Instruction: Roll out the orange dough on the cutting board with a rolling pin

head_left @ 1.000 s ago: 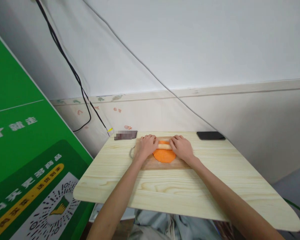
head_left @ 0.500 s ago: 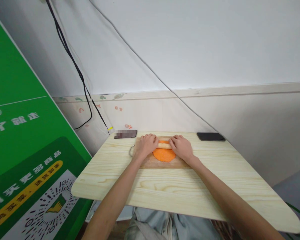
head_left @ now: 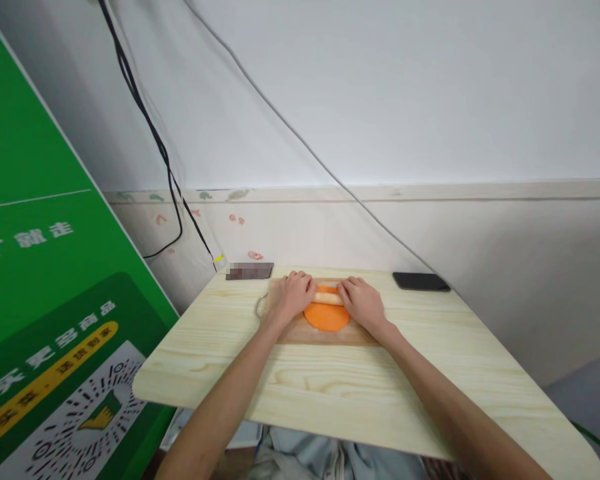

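Observation:
A pale wooden rolling pin (head_left: 327, 299) lies crosswise over a flattened round of orange dough (head_left: 327, 318). Most of the dough shows on my side of the pin, with a narrow strip beyond it. My left hand (head_left: 296, 295) is closed over the pin's left end, and my right hand (head_left: 363, 300) is closed over its right end. Both hands cover the pin's ends. Beneath everything is a wooden cutting board (head_left: 325, 339) with a metal ring handle (head_left: 260, 305) at its left side.
The board rests on a light wood-grain table (head_left: 330, 387) against a white wall. A dark phone (head_left: 421, 281) lies at the back right, and a flat dark object (head_left: 250, 271), partly blurred out, at the back left. Black cables (head_left: 150, 127) hang left, near a green sign (head_left: 35, 167).
The pin has rolled slightly toward me, so a little more orange shows beyond it. Both hands keep their hold. The whole view has shifted slightly.

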A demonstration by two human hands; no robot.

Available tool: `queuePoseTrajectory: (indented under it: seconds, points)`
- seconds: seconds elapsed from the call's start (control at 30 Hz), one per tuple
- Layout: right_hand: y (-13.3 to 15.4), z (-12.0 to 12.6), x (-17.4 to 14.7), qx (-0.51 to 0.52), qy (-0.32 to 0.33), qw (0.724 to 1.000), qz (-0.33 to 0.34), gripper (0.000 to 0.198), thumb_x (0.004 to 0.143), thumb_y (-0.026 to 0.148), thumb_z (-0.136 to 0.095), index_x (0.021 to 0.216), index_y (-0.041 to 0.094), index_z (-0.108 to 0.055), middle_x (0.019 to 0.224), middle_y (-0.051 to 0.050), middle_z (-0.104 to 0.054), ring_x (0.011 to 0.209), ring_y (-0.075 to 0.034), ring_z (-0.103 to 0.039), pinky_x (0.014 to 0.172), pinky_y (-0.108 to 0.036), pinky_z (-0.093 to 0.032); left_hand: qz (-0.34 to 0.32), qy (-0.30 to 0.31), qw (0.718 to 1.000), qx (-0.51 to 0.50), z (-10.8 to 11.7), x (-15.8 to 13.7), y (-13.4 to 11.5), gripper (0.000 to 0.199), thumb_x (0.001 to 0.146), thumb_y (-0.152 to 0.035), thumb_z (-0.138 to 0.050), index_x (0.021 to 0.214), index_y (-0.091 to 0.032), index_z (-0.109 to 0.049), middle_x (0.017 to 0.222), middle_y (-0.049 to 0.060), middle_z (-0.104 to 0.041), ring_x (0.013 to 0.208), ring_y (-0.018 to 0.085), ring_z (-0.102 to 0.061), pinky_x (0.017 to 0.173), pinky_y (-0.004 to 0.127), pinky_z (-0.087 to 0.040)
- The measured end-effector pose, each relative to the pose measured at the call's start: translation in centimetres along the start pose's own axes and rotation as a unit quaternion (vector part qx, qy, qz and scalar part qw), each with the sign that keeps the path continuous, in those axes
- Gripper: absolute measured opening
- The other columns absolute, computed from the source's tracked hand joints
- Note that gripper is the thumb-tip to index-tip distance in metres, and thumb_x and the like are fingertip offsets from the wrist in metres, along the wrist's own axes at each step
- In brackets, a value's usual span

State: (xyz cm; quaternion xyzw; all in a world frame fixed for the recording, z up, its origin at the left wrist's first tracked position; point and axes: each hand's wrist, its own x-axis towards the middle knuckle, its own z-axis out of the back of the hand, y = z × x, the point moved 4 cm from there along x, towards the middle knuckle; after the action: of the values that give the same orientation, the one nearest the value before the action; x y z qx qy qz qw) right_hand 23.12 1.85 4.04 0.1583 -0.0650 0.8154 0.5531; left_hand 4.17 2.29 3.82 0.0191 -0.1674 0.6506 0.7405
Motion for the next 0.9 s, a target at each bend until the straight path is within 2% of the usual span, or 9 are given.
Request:
queuePoseTrajectory:
  seconds: [0.33,0.43,0.5,0.67,0.9]
  points:
    - [-0.28,-0.09,-0.10,0.046,-0.010,0.999,-0.015,0.034,0.116,0.030,-0.045,0.113,0.022,-0.077,0.117,-0.010,-0.083,0.109,-0.025,-0.072,0.091,-0.032,-0.046,0.008,-0.012,1.000,-0.028,0.25,-0.12,0.07,0.028,0.111,-0.028,-0.049,0.107,-0.021,-0.076,0.118,0.012,-0.080,0.115,0.028,-0.071,0.099,0.039,-0.050]
    - [-0.41,-0.19,-0.12,0.059,-0.023,0.998,-0.011,0.034,0.117,0.030,-0.044,0.117,0.021,-0.077,0.121,-0.010,-0.082,0.111,-0.025,-0.072,0.092,-0.033,-0.046,0.013,-0.014,0.999,-0.040,0.41,-0.14,0.15,0.026,0.111,-0.029,-0.050,0.108,-0.021,-0.075,0.116,0.013,-0.081,0.112,0.028,-0.073,0.094,0.037,-0.049]
    - [-0.41,-0.22,-0.12,0.057,-0.026,0.998,-0.006,0.035,0.117,0.032,-0.043,0.112,0.022,-0.077,0.116,-0.010,-0.082,0.109,-0.025,-0.072,0.091,-0.033,-0.046,0.018,-0.008,0.999,-0.046,0.39,-0.16,0.27,0.026,0.111,-0.031,-0.050,0.109,-0.021,-0.074,0.114,0.013,-0.081,0.107,0.027,-0.074,0.089,0.035,-0.048]
    - [-0.31,-0.10,-0.05,0.043,-0.032,0.999,-0.002,0.038,0.117,0.034,-0.042,0.103,0.021,-0.075,0.108,-0.011,-0.081,0.102,-0.026,-0.072,0.088,-0.034,-0.045,0.022,-0.007,0.998,-0.061,0.15,-0.15,0.52,0.033,0.114,-0.039,-0.046,0.110,-0.022,-0.075,0.111,0.013,-0.083,0.098,0.027,-0.076,0.080,0.033,-0.044]
    - [-0.30,-0.08,-0.07,0.053,-0.024,0.998,-0.006,0.040,0.117,0.039,-0.043,0.102,0.021,-0.076,0.103,-0.011,-0.083,0.097,-0.026,-0.073,0.087,-0.035,-0.045,-0.009,-0.014,0.992,-0.124,-0.32,0.26,1.00,0.049,0.113,-0.048,-0.046,0.091,-0.019,-0.080,0.097,0.014,-0.082,0.086,0.026,-0.072,0.076,0.033,-0.044]
